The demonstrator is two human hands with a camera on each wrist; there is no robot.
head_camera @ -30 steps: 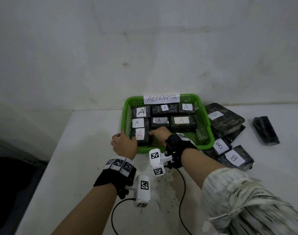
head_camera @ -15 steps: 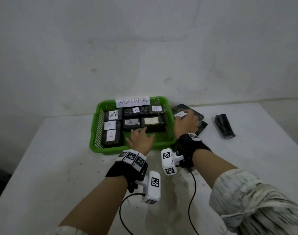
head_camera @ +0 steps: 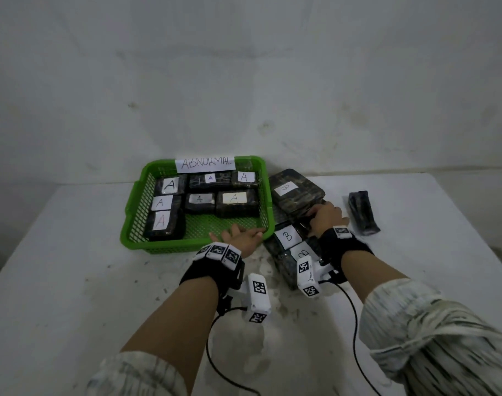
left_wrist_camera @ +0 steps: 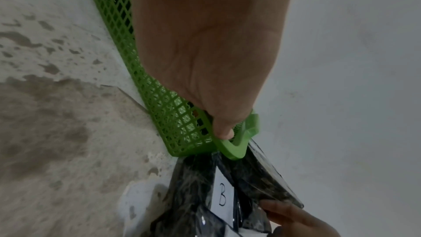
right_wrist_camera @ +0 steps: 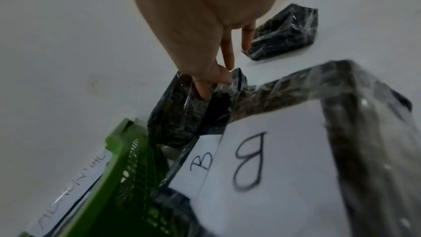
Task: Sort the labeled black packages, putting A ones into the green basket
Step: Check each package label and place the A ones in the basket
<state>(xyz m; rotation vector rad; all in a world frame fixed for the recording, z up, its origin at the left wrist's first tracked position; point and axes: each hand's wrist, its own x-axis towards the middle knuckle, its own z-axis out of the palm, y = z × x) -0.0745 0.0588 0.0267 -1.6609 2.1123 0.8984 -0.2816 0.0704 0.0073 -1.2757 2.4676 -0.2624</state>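
The green basket (head_camera: 196,247) labelled ABNORMAL holds several black packages marked A (head_camera: 164,227). My left hand (head_camera: 238,238) rests on its front right rim, fingers lying along the rim, thumb against the basket's corner (left_wrist_camera: 237,149). Right of the basket is a pile of black packages marked B (head_camera: 287,235). My right hand (head_camera: 325,217) reaches into this pile. In the right wrist view its thumb and a finger pinch the edge of a black package (right_wrist_camera: 180,111) whose label is hidden, wedged beside the B packages (right_wrist_camera: 262,150).
One unlabelled black package (head_camera: 361,212) lies alone on the white table (head_camera: 72,281), right of the pile. A large B package (head_camera: 294,190) tops the pile's far end. A wall stands close behind the basket. Cables trail from my wrists toward me.
Both hands left the A package in the basket. The left hand slid right along the front rim to the corner. The right hand went to the pile, then lower into it.
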